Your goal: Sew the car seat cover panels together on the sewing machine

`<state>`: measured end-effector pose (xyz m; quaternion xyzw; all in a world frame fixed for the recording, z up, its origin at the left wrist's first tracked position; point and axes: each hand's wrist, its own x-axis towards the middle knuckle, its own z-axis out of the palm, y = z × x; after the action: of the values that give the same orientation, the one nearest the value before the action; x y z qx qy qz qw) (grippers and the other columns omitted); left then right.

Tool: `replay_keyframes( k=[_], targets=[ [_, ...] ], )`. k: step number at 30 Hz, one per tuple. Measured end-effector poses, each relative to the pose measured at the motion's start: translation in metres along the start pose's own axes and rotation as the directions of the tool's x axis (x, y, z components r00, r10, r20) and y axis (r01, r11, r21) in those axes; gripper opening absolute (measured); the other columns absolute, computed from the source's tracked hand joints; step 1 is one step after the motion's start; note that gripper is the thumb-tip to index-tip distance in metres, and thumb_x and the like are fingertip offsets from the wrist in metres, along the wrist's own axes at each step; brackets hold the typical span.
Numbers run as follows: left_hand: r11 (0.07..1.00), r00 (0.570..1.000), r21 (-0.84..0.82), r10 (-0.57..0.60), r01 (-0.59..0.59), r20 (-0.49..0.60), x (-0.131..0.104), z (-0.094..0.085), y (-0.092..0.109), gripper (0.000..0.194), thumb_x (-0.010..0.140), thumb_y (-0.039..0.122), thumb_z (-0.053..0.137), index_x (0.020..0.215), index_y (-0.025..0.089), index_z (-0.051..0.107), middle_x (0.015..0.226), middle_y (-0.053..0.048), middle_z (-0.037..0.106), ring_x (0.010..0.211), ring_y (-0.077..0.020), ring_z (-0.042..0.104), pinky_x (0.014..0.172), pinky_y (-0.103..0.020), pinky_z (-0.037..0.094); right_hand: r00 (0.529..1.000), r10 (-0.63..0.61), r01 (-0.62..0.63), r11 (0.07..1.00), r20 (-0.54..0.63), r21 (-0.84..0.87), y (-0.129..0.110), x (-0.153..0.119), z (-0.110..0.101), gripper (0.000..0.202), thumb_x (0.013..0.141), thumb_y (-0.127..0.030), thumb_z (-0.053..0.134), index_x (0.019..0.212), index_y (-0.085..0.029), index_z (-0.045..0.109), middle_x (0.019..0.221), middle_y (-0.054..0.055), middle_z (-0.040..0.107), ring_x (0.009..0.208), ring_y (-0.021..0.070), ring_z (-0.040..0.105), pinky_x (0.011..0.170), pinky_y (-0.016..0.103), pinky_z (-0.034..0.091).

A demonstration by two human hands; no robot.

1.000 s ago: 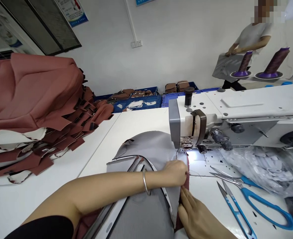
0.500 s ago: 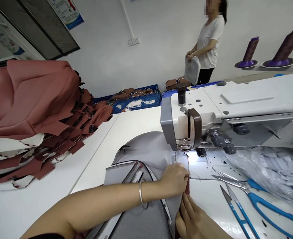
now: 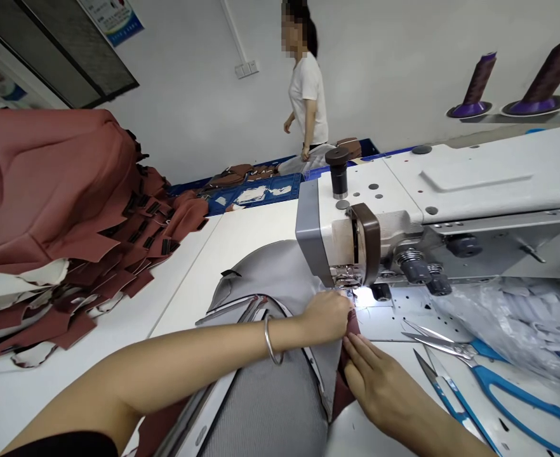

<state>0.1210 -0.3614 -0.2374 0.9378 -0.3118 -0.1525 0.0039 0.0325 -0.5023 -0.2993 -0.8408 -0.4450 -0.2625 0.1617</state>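
A grey cover piece (image 3: pixel 275 393) with a dark red edge strip (image 3: pixel 341 393) lies under the head of a white sewing machine (image 3: pixel 370 190). My left hand (image 3: pixel 327 315), with a silver bangle at the wrist, is closed on the cover's edge just in front of the lit needle area. Close below it, my right hand (image 3: pixel 375 381) pinches the red strip, fingers pressed together and thumb partly hidden. The grey fabric spreads left of the machine, with pale stiff strips along its seams.
Blue-handled scissors (image 3: pixel 522 393) and blue snips (image 3: pixel 451 393) lie at the right beside a plastic bag (image 3: pixel 513 317). Red covers (image 3: pixel 46 184) are piled at the left. Behind are blue crates (image 3: pixel 256 190), thread cones (image 3: pixel 477 82) and a person in white (image 3: pixel 311 95).
Both my hands have moved slightly up with the cover toward the needle, and more of the red strip shows. The person behind has moved left and lowered the grey piece.
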Motion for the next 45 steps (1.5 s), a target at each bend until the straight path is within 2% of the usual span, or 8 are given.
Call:
replay_keyframes(
  k=[6, 13, 19, 29, 35, 39, 41, 45],
  targets=[
    [0.973, 0.990, 0.200, 0.127, -0.111, -0.069, -0.010, 0.002, 0.010, 0.015, 0.085, 0.013, 0.044, 0.081, 0.010, 0.058, 0.084, -0.011, 0.057, 0.081, -0.0223, 0.052, 0.071, -0.035, 0.042, 0.997, -0.025, 0.021, 0.998, 0.069, 0.052, 0.009, -0.003, -0.003, 0.020, 0.080, -0.004, 0.042, 0.087, -0.007, 0.060, 0.103, 0.021, 0.062, 0.105, 0.0289, 0.057, 0.095, 0.042, 0.044],
    [0.988, 0.995, 0.150, 0.052, -0.039, -0.083, -0.011, 0.012, 0.017, 0.014, 0.084, 0.014, 0.045, 0.080, 0.010, 0.058, 0.083, -0.009, 0.056, 0.082, -0.0214, 0.050, 0.074, -0.034, 0.041, 0.997, -0.055, 0.059, 0.996, 0.060, -0.060, 0.007, -0.004, 0.001, 0.023, 0.078, -0.006, 0.046, 0.096, -0.001, 0.060, 0.104, 0.025, 0.061, 0.104, 0.0314, 0.056, 0.093, 0.043, 0.044],
    [0.990, 0.990, 0.130, 0.075, -0.059, -0.123, -0.003, 0.014, 0.012, 0.013, 0.078, 0.019, 0.051, 0.079, 0.011, 0.061, 0.080, -0.010, 0.057, 0.079, -0.0214, 0.052, 0.072, -0.034, 0.043, 0.996, -0.018, 0.020, 0.999, 0.091, -0.028, 0.014, 0.001, -0.001, 0.018, 0.079, -0.002, 0.043, 0.082, -0.007, 0.060, 0.095, 0.021, 0.063, 0.101, 0.0292, 0.057, 0.093, 0.043, 0.044],
    [0.998, 0.997, 0.005, -0.069, 0.069, -0.022, 0.003, -0.003, 0.005, 0.018, 0.075, 0.018, 0.045, 0.078, 0.014, 0.063, 0.083, -0.009, 0.066, 0.073, -0.0193, 0.060, 0.066, -0.030, 0.046, 0.997, 0.016, -0.017, 1.000, 0.071, 0.016, 0.030, 0.003, 0.000, 0.025, 0.083, 0.000, 0.038, 0.076, -0.010, 0.059, 0.090, 0.016, 0.063, 0.103, 0.0241, 0.056, 0.094, 0.039, 0.044],
    [0.993, 0.991, -0.046, -0.106, 0.110, 0.081, 0.004, -0.017, 0.005, 0.018, 0.074, 0.016, 0.045, 0.076, 0.014, 0.063, 0.088, -0.009, 0.068, 0.077, -0.0179, 0.061, 0.066, -0.027, 0.046, 0.999, -0.032, 0.032, 0.999, 0.025, -0.023, 0.033, 0.000, -0.005, 0.027, 0.086, -0.003, 0.035, 0.086, -0.007, 0.061, 0.096, 0.018, 0.064, 0.100, 0.0245, 0.058, 0.090, 0.039, 0.047],
    [0.997, 0.981, -0.034, -0.059, 0.067, 0.186, 0.002, -0.029, 0.006, 0.020, 0.073, 0.018, 0.046, 0.082, 0.015, 0.063, 0.090, -0.009, 0.068, 0.078, -0.0186, 0.061, 0.062, -0.026, 0.045, 0.989, -0.130, 0.118, 0.982, -0.077, -0.146, 0.023, 0.004, -0.018, 0.030, 0.084, -0.005, 0.035, 0.101, -0.004, 0.059, 0.095, 0.021, 0.064, 0.097, 0.0281, 0.060, 0.086, 0.045, 0.047],
    [0.998, 0.983, -0.045, -0.034, 0.043, 0.183, -0.001, -0.033, 0.007, 0.020, 0.072, 0.018, 0.048, 0.083, 0.016, 0.064, 0.090, -0.007, 0.067, 0.079, -0.0179, 0.060, 0.063, -0.025, 0.044, 0.974, -0.199, 0.176, 0.966, -0.111, -0.187, 0.011, 0.010, -0.022, 0.033, 0.082, -0.006, 0.033, 0.103, -0.002, 0.058, 0.095, 0.023, 0.064, 0.093, 0.0291, 0.061, 0.084, 0.047, 0.046],
    [0.996, 0.987, 0.080, 0.017, -0.031, 0.162, -0.006, -0.031, 0.007, 0.019, 0.073, 0.019, 0.052, 0.084, 0.012, 0.065, 0.088, -0.011, 0.065, 0.075, -0.0188, 0.059, 0.059, -0.026, 0.043, 0.972, -0.223, 0.196, 0.941, -0.068, -0.275, -0.024, 0.030, -0.010, 0.031, 0.080, -0.009, 0.036, 0.099, 0.001, 0.058, 0.085, 0.023, 0.064, 0.078, 0.0303, 0.063, 0.077, 0.050, 0.047]
  ],
)
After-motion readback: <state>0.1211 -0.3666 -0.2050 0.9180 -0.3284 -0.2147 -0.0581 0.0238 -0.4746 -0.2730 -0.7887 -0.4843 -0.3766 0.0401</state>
